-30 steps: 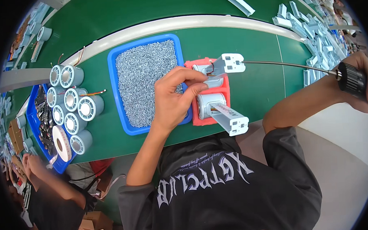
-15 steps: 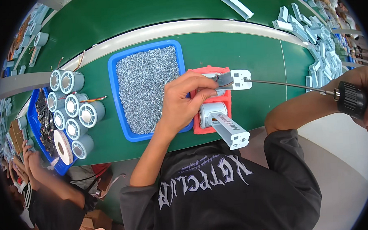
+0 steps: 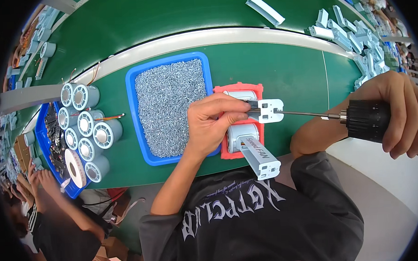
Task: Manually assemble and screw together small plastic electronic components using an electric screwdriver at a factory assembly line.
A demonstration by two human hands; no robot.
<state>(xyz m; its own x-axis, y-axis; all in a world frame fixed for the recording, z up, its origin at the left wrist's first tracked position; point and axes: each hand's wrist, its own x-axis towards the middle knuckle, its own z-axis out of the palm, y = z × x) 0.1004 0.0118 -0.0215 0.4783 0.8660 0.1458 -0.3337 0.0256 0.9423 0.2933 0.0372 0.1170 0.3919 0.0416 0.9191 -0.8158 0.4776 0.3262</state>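
My left hand (image 3: 213,123) is closed, thumb and fingertips pinching a pale blue fan handle (image 3: 270,110) at a dark piece in it. This handle sits over the upper half of a red fixture (image 3: 259,92); a round motor housing shows partly under my fingers. My right hand (image 3: 402,117) wraps round a black electric screwdriver (image 3: 366,120). Its long thin bit (image 3: 306,113) reaches left to the end plate of the handle; whether a screw is on its tip I cannot tell. In the lower half of the fixture lies a second fan (image 3: 243,137), its handle (image 3: 261,160) pointing toward me.
Left of the fixture stands a blue tray (image 3: 132,106) full of small screws. Several round motor housings (image 3: 107,134) with wires are stacked farther left, beside a blue bin (image 3: 41,133) and a tape roll (image 3: 74,168). Loose handle shells (image 3: 349,35) pile up at far right. A co-worker's arm (image 3: 65,199) shows at left.
My right hand and the screwdriver have come left and into fuller view. The bit stays at the handle's end plate. The left hand keeps its pinch while the whole view shifts slightly.
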